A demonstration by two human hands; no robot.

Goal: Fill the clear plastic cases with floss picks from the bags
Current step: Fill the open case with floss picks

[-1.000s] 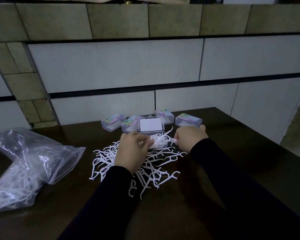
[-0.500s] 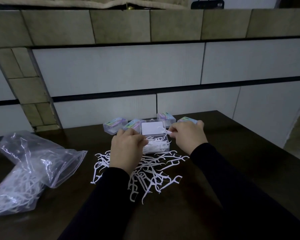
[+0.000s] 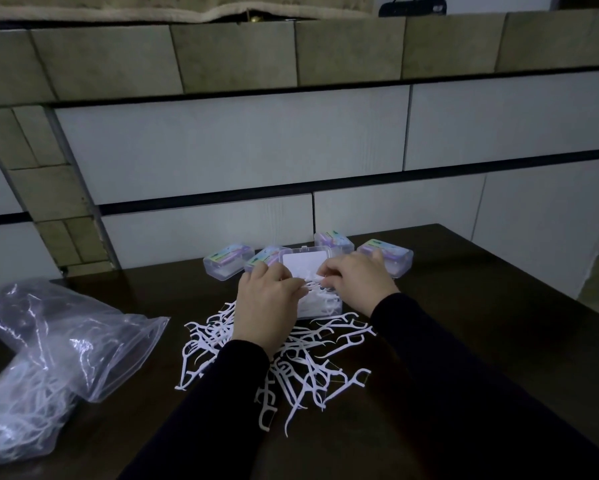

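An open clear case (image 3: 320,308) stands mid-table, its lid (image 3: 305,262) raised at the back and white floss picks inside. My left hand (image 3: 265,308) and my right hand (image 3: 355,284) meet over the case, fingers curled, pinching picks (image 3: 313,282) at its top. A loose pile of floss picks (image 3: 301,365) lies on the table in front of the case, partly under my left forearm. A clear bag (image 3: 49,362) with more picks lies at the left.
Several closed clear cases with coloured labels (image 3: 227,259) (image 3: 334,240) (image 3: 390,259) stand in a row behind the open one, close to the tiled wall. The dark table's right edge (image 3: 519,268) runs diagonally at the right.
Both hands have moved closer together over the open case, and the right hand has come in from the case's right side with picks.
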